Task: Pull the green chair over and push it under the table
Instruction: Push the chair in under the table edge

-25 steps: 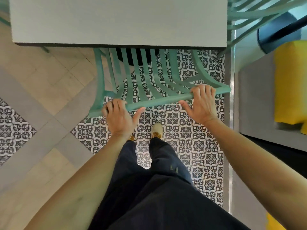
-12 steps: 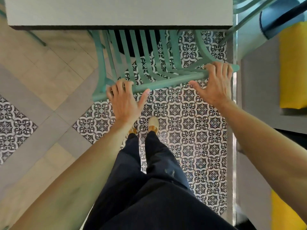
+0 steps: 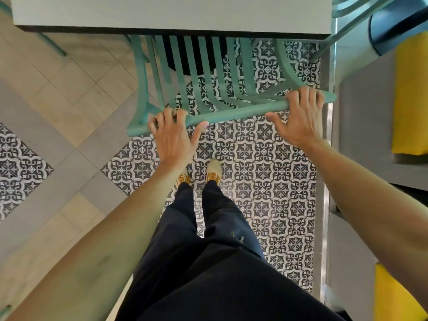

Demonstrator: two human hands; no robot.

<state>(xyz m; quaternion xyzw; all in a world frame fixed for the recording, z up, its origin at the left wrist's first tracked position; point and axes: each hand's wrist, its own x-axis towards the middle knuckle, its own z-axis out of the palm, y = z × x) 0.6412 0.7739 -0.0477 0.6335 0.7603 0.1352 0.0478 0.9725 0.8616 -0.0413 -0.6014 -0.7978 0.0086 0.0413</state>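
The green chair (image 3: 231, 113) has a slatted back and stands in front of me, its seat hidden beneath the pale grey table (image 3: 171, 12). Only the backrest and its top rail stick out from the table's near edge. My left hand (image 3: 172, 137) grips the left end of the top rail, fingers curled over it. My right hand (image 3: 298, 119) holds the right end of the same rail, thumb spread underneath.
A second green chair (image 3: 352, 10) stands at the far right corner of the table. Grey benches with yellow cushions (image 3: 410, 96) run along the right, behind a metal floor strip. My feet (image 3: 214, 171) stand on patterned tiles just behind the chair.
The chair has slid forward, deeper under the table, with both hands staying on the top rail. I have stepped forward with it.
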